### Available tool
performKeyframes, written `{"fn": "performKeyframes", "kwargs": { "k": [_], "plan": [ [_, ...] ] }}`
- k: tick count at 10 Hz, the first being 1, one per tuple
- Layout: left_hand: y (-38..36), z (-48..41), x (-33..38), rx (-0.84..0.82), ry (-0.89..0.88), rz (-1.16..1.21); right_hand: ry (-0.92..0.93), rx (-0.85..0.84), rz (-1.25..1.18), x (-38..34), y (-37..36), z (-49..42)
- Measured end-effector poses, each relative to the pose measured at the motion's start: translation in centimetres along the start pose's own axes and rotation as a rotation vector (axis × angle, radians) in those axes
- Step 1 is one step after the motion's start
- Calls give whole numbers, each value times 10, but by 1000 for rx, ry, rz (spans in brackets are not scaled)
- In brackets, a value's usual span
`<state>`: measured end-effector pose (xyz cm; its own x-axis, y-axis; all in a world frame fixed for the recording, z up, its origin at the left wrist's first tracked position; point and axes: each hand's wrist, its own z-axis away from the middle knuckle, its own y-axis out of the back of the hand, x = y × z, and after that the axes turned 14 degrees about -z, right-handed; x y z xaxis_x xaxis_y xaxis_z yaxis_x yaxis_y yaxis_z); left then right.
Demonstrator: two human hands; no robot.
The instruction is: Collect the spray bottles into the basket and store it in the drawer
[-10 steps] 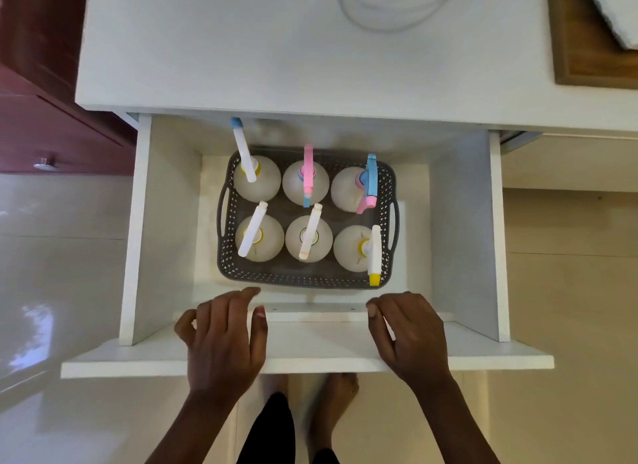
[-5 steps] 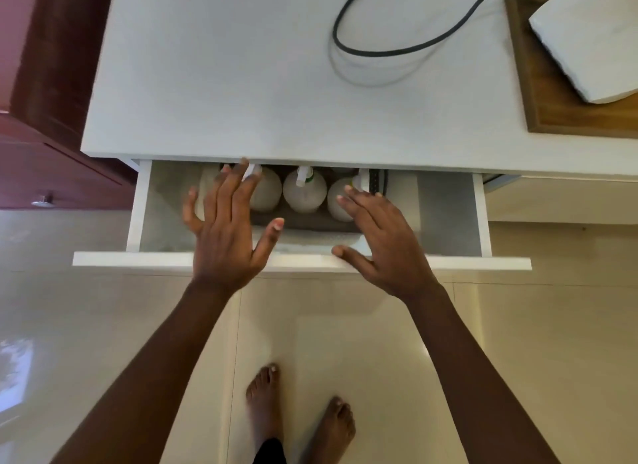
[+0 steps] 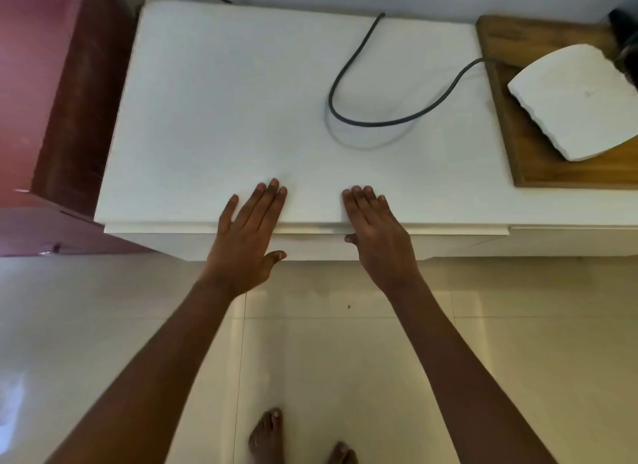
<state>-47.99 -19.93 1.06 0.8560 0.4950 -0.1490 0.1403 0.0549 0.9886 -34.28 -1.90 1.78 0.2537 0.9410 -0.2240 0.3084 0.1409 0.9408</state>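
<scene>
The white drawer [image 3: 165, 237] is pushed fully into the white cabinet, with only its front face showing below the top. The grey basket and the spray bottles are hidden inside it. My left hand [image 3: 247, 236] lies flat against the drawer front, fingers spread and reaching over the cabinet top's front edge. My right hand [image 3: 376, 234] is flat beside it in the same pose, a hand's width to the right. Neither hand holds anything.
The white cabinet top [image 3: 241, 101] carries a looping dark cable [image 3: 345, 80]. A wooden board [image 3: 524, 153] at the right bears a white device [image 3: 569, 97]. A dark red cabinet [image 3: 45, 118] stands at the left. My bare feet [image 3: 267, 436] are on the pale tiled floor.
The drawer went from wide open, to half shut, to fully shut under my two pushing hands. The basket of bottles has gone out of sight.
</scene>
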Motion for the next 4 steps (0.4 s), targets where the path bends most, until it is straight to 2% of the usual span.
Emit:
{"fn": "performKeyframes", "kwargs": {
  "k": [1,2,3,4],
  "plan": [
    [-6,-3,5,56,74,-22,-40,91,-51,2,-8,-4],
    [-14,-2,13,195,120,-80,-46,211,-60,-4,-16,5],
    [-14,-10,7,273,87,-146,-23,263,-61,-1,-19,1],
    [-10,-11,5,278,46,-142,-37,245,-57,2,-24,4]
  ]
}}
